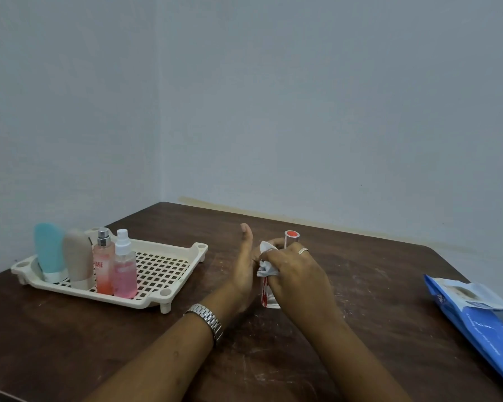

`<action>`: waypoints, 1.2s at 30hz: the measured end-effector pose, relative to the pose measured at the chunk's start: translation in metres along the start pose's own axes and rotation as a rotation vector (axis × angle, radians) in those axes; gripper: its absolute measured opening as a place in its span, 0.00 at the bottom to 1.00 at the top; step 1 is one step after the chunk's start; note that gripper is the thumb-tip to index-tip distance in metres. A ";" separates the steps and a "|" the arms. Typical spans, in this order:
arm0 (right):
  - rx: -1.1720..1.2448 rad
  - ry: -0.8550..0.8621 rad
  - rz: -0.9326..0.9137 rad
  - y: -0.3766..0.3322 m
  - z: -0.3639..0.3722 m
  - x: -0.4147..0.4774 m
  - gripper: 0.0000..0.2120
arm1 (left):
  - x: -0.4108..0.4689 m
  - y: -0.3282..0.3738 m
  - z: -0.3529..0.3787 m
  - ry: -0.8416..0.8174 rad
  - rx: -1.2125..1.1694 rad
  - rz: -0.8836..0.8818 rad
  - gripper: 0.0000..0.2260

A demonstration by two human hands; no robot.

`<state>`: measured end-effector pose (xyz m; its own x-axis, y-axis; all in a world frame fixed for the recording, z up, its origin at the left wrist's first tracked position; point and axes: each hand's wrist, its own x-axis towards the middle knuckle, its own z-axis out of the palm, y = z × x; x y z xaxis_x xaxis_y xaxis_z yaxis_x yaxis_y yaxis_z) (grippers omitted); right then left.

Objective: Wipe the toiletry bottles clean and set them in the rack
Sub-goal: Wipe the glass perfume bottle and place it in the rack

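The small clear bottle [270, 298] with a red-topped cap stands near the middle of the dark wooden surface [360, 285], its top leaning toward 1 o'clock, with red print showing on its lower end. A crumpled white wipe [265, 266] is bunched around its middle, and the right hand [296, 274], with rings on two fingers, has its fingers curled round the wipe and the bottle. At the bottle's 9 o'clock the left hand [244, 265] is held edge-on with fingers straight and together, palm facing the bottle; whether it touches the bottle cannot be told. A metal watch [206, 317] sits on that wrist. Further out at 9 o'clock is the cream perforated rack [199, 250], holding in a row a teal tube [48, 250], a beige tube [77, 256], a peach spray bottle [103, 265] with a silver top and a pink spray bottle [125, 268] with a white nozzle, all upright. At 4 o'clock, well apart, a blue wipes packet [482, 320] lies at the surface's edge.
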<state>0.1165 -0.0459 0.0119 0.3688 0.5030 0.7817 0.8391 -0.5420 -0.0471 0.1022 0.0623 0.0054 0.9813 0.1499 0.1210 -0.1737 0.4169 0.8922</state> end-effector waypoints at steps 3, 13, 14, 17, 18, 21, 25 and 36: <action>-0.092 0.010 0.024 0.001 0.000 -0.001 0.09 | 0.003 -0.003 -0.003 0.008 -0.011 0.001 0.38; 0.072 0.000 -0.045 0.002 0.003 0.002 0.09 | 0.010 -0.007 -0.008 -0.025 -0.008 0.040 0.40; 0.078 -0.004 -0.054 0.003 0.002 0.001 0.10 | 0.009 -0.006 -0.007 -0.027 -0.002 0.050 0.38; 0.100 -0.012 -0.092 0.007 -0.003 0.003 0.11 | 0.009 -0.007 -0.008 -0.020 0.046 0.089 0.31; 0.137 -0.003 -0.113 0.009 -0.005 0.004 0.10 | 0.009 -0.007 -0.007 -0.030 0.064 0.112 0.29; 0.235 0.108 -0.125 0.018 -0.015 0.009 0.10 | 0.010 -0.009 -0.005 -0.034 0.138 0.129 0.24; 0.298 0.286 0.016 0.035 -0.022 0.012 0.09 | 0.009 -0.009 -0.004 -0.047 0.279 0.199 0.23; 0.692 0.203 0.376 0.042 -0.013 0.007 0.11 | 0.010 -0.012 -0.005 -0.045 0.394 0.224 0.14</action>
<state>0.1490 -0.0733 0.0236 0.6508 0.2020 0.7319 0.7556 -0.0781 -0.6503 0.1136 0.0639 -0.0062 0.9274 0.1544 0.3408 -0.3457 0.0047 0.9383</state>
